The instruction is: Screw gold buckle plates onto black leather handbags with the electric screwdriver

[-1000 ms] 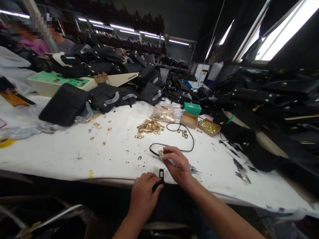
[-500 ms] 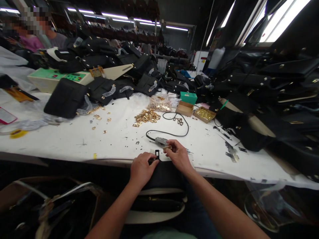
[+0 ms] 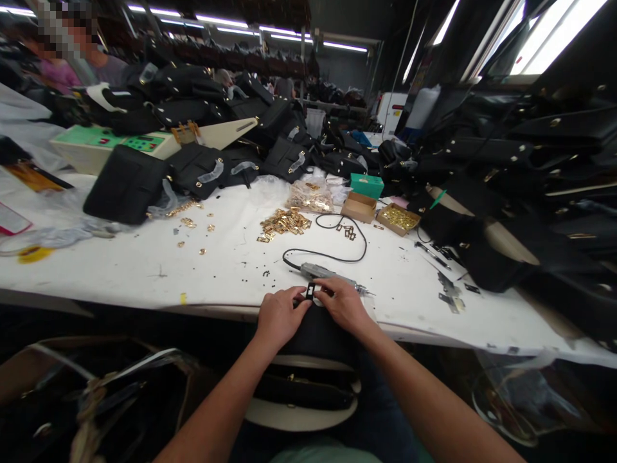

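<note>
A black bag [image 3: 318, 331] lies at the table's front edge, its light-edged opening toward me. At its top stands a small black tab [image 3: 310, 290] with a rectangular hole. My left hand [image 3: 281, 315] is closed, pinching this tab from the left between thumb and fingers. My right hand [image 3: 344, 305] is closed at the tab's right side, fingertips against it. The gold metal frame seen in this hand earlier is largely hidden by the fingers. Just beyond my hands lies a grey electric screwdriver [image 3: 322, 272], its bit pointing right.
Gold frames [image 3: 285, 222] are heaped mid-table. Behind them are a plastic bag of parts [image 3: 311, 196], an open cardboard box [image 3: 359, 207] and a box of small gold pieces [image 3: 398, 219]. A black cord [image 3: 364, 247] loops nearby. Black bags [image 3: 128, 183] line the back and right.
My right hand has moved left with the gold frame, from over the screwdriver to the black tab. The screwdriver shows more fully. My left hand stays at the tab.
</note>
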Motion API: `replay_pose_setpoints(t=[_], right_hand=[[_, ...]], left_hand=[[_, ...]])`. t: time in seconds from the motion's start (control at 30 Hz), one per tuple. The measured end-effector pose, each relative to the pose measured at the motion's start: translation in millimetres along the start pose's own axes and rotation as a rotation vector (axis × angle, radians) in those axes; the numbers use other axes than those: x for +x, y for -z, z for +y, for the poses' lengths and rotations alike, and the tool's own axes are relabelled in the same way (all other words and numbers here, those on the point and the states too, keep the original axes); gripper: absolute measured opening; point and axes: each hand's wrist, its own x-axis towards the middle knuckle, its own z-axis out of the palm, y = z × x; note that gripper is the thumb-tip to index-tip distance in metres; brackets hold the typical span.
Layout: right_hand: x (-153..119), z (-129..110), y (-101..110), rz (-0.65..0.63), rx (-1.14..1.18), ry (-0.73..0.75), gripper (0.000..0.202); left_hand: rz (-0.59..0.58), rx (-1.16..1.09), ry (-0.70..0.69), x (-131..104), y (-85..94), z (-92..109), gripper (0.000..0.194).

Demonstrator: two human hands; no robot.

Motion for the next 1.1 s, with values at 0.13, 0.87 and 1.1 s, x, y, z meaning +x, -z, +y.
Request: replay_pose_setpoints(t=[0.13, 0.87, 1.1], right_hand=[[-5.8, 7.1, 4.4, -0.072, -0.07, 0.064, 0.039], [17.4, -10.1, 7.5, -0.07, 0.369, -0.227, 0.02], [10.4, -12.0, 7.5, -0.086, 0.348, -0.283, 0.022]], left_hand=[[-0.036, -0.07, 0.02, 11.1, -0.6, -3.3, 0.026], [0.0, -0.377, 0.106, 14.9, -10.9, -10.7, 0.029], [0.016, -0.402, 0.12, 11.9, -14.8, -11.9, 0.027]])
